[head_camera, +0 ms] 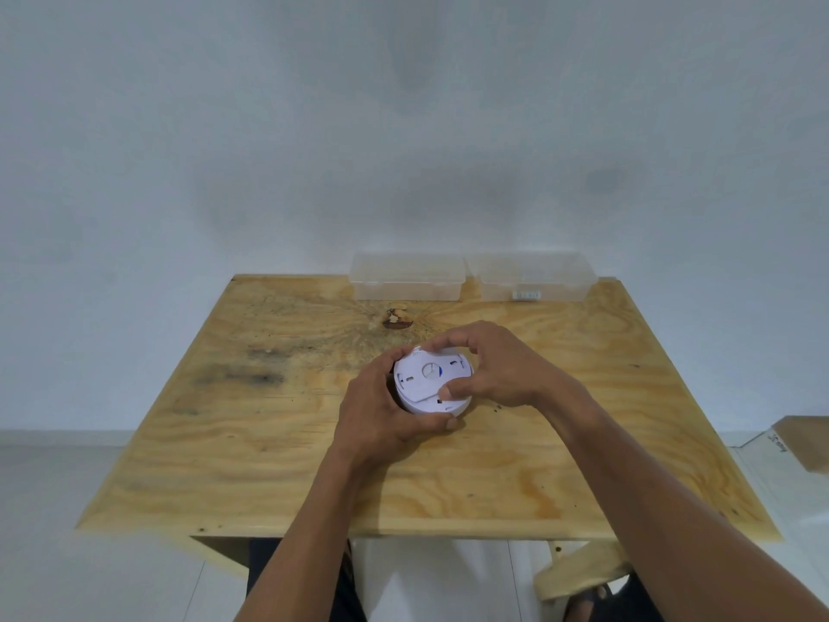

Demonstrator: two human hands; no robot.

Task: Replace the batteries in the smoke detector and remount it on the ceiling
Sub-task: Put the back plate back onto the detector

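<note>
A round white smoke detector [428, 380] lies back-side up near the middle of the wooden table [269, 442]. Its white mounting plate with slots faces me. My left hand [381, 410] wraps around the detector's left and near side. My right hand [489, 365] grips it from the right, with fingers over the far rim and the thumb pressed on the plate's near edge. No batteries are visible.
Two clear plastic lidded boxes, the left box [407, 277] and the right box [531, 276], stand side by side at the table's far edge against the white wall. A cardboard box [805, 442] sits on the floor at the right. A sandalled foot [587, 601] shows below the table.
</note>
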